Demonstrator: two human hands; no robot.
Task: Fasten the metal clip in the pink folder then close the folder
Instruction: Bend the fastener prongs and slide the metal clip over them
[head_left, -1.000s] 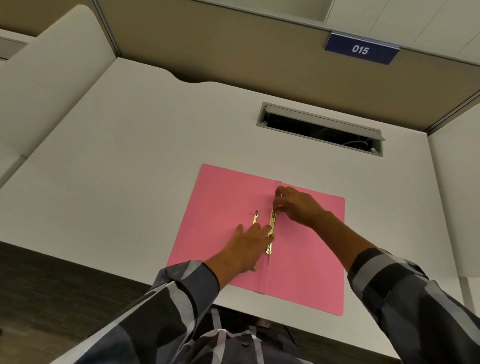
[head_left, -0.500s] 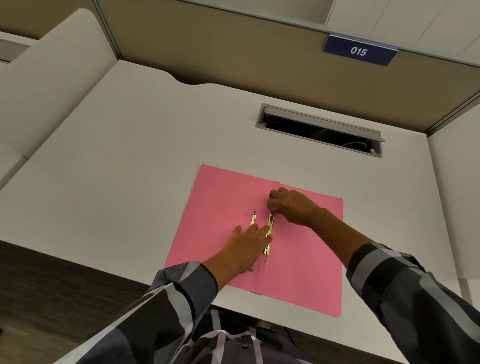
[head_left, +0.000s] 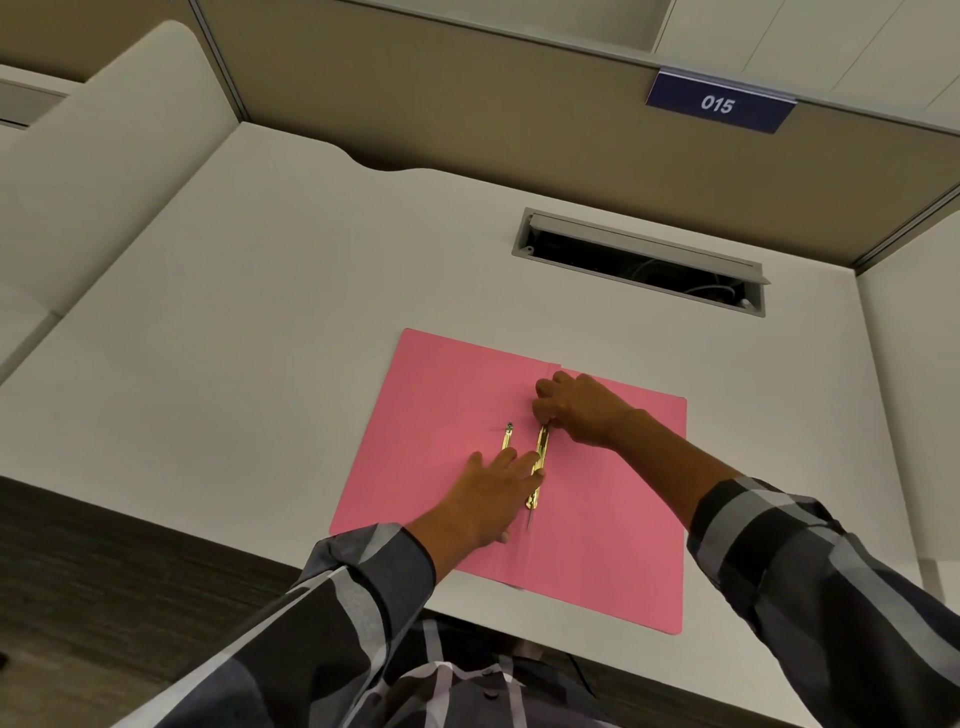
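Observation:
A pink folder (head_left: 441, 395) lies open and flat on the white desk (head_left: 260, 312). Along its centre fold runs a gold metal clip (head_left: 541, 457), and a second gold strip (head_left: 506, 439) lies just left of it. My left hand (head_left: 488, 499) rests flat on the folder with fingers spread, the fingertips touching the lower part of the clip. My right hand (head_left: 576, 410) pinches the clip's far end with fingers curled. The hands hide parts of the clip.
A grey cable slot (head_left: 639, 260) with its flap open sits in the desk behind the folder. Beige partition walls enclose the desk on three sides, with a blue "015" sign (head_left: 719, 104) up right. Dark floor lies below the desk's near edge.
My right hand has slid slightly left along the clip's far end. The left hand stays pressed in place and the folder has not moved.

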